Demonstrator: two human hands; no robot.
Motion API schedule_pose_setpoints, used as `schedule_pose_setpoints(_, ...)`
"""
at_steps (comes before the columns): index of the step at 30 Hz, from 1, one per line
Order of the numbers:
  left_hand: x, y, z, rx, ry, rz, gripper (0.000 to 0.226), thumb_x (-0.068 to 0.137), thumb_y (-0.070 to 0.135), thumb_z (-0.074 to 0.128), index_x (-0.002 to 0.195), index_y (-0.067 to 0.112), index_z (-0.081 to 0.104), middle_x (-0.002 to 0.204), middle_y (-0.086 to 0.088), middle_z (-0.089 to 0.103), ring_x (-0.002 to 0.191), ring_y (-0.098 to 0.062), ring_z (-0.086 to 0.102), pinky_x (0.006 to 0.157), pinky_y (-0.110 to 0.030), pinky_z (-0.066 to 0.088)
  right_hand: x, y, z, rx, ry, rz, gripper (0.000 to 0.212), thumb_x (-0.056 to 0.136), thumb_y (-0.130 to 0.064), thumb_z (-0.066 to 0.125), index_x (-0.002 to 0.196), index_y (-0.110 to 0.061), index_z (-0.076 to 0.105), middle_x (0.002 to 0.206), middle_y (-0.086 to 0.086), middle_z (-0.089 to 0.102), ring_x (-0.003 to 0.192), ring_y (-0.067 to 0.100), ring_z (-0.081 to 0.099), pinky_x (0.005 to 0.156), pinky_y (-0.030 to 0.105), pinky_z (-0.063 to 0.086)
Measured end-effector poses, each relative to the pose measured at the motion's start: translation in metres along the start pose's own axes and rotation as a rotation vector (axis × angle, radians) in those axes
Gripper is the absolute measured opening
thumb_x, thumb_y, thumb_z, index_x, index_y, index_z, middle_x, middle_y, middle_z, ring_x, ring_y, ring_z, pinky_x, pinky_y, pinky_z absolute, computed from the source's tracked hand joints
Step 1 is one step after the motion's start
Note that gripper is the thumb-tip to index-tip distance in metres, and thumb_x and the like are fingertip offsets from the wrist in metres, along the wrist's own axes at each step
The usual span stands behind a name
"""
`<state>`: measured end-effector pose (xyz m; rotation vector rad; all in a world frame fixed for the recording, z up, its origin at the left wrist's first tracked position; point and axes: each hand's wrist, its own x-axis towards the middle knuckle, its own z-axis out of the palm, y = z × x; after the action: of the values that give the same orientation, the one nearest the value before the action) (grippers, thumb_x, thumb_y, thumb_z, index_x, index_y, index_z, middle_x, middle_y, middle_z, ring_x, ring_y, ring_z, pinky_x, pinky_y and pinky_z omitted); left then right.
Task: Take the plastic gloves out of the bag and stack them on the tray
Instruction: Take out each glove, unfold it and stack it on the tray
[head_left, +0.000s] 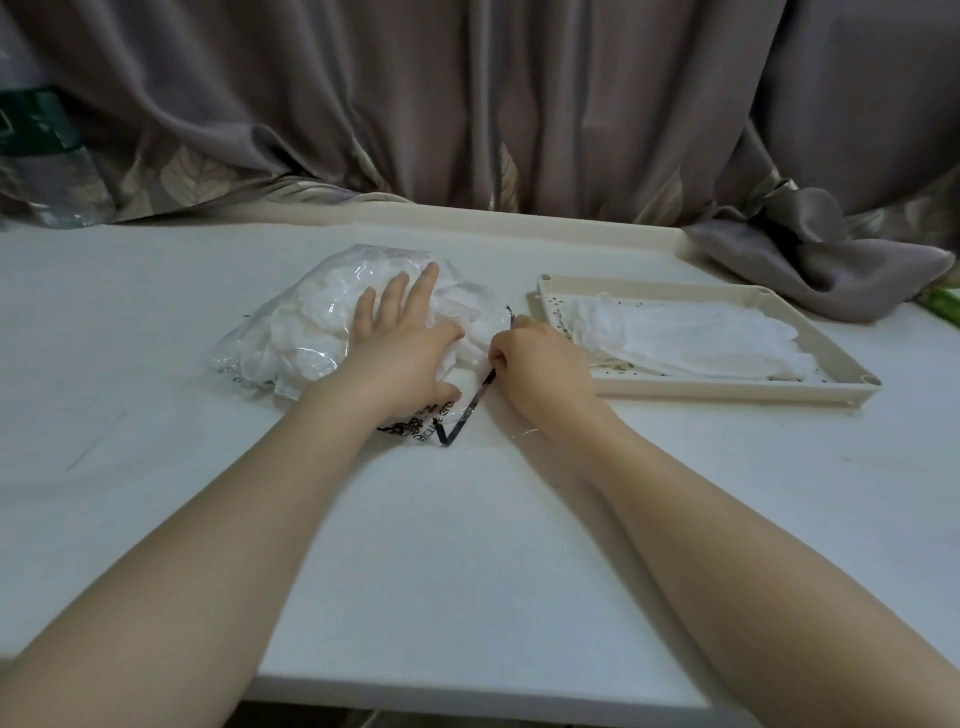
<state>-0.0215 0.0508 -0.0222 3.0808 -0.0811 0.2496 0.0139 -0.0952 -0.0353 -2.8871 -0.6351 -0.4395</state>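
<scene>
A clear plastic bag (291, 332) stuffed with crumpled white plastic gloves lies on the white table, left of centre. My left hand (400, 338) presses flat on top of the bag with straight fingers. My right hand (535, 358) has its fingers curled at the bag's open, black-edged mouth (467, 410), gripping the plastic there; what exactly the fingers hold is hidden. To the right stands a beige tray (831, 358) with flattened white gloves (691, 338) lying in it.
A grey curtain (467, 104) hangs behind the table and bunches onto its back right corner (821, 260). A green-labelled plastic item (36, 135) sits at the far left. A green object (943, 306) pokes in at the right edge. The table's front edge (467, 691) runs below.
</scene>
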Motion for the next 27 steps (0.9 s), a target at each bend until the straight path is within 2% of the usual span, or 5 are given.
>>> schedule_pose_setpoints(4, 0.002, 0.0, 0.003, -0.014, 0.069, -0.027, 0.054, 0.084, 0.043, 0.06, 0.134, 0.034, 0.04, 0.156, -0.002, -0.02, 0.143, -0.026, -0.016, 0.113, -0.045, -0.01, -0.003, 0.005, -0.003, 0.385, 0.128, -0.016, 0.012, 0.091, -0.011, 0.045, 0.09, -0.009, 0.057, 0.092, 0.004, 0.054, 0.086, 0.022, 0.05, 0.067, 0.031, 0.037)
schedule_pose_setpoints(10, 0.006, 0.002, 0.004, -0.131, 0.243, -0.067, 0.043, 0.088, 0.037, 0.056, 0.13, 0.033, 0.046, 0.156, -0.001, 0.011, 0.143, -0.024, 0.005, 0.114, -0.04, -0.002, -0.014, 0.019, -0.036, 1.733, -0.017, 0.152, 0.014, 0.061, -0.014, 0.039, 0.055, -0.01, 0.051, 0.059, 0.001, 0.053, 0.061, 0.015, 0.054, 0.07, 0.025, 0.048)
schedule_pose_setpoints(15, 0.004, -0.002, 0.005, -0.259, 0.388, -0.05, 0.038, 0.087, 0.017, 0.056, 0.124, 0.023, 0.058, 0.148, -0.004, 0.035, 0.136, -0.025, 0.026, 0.11, -0.032, 0.012, -0.018, 0.028, -0.046, 2.339, 0.074, 0.194, 0.016, 0.061, -0.016, 0.034, 0.046, -0.013, 0.037, 0.054, 0.004, 0.034, 0.053, 0.018, 0.036, 0.046, 0.02, 0.037)
schedule_pose_setpoints(23, 0.001, -0.005, 0.005, -0.232, 0.381, -0.102, 0.021, 0.089, 0.027, 0.056, 0.095, 0.015, 0.072, 0.146, -0.004, 0.037, 0.136, -0.026, 0.023, 0.11, -0.033, 0.012, -0.018, 0.041, -0.063, 2.607, 0.183, 0.533, 0.041, 0.082, -0.018, 0.045, 0.042, -0.012, 0.043, 0.04, -0.005, 0.04, 0.031, 0.008, 0.037, 0.048, 0.014, 0.034)
schedule_pose_setpoints(27, -0.005, 0.025, -0.011, -0.337, 0.617, 0.145, 0.02, 0.076, 0.026, 0.053, 0.08, 0.012, 0.067, 0.137, -0.014, 0.047, 0.131, -0.035, 0.036, 0.108, -0.035, 0.018, -0.025, 0.049, -0.07, 2.587, 0.179, 0.526, 0.036, 0.076, -0.017, 0.048, 0.041, -0.013, 0.039, 0.037, -0.006, 0.034, 0.029, 0.008, 0.035, 0.039, 0.011, 0.033)
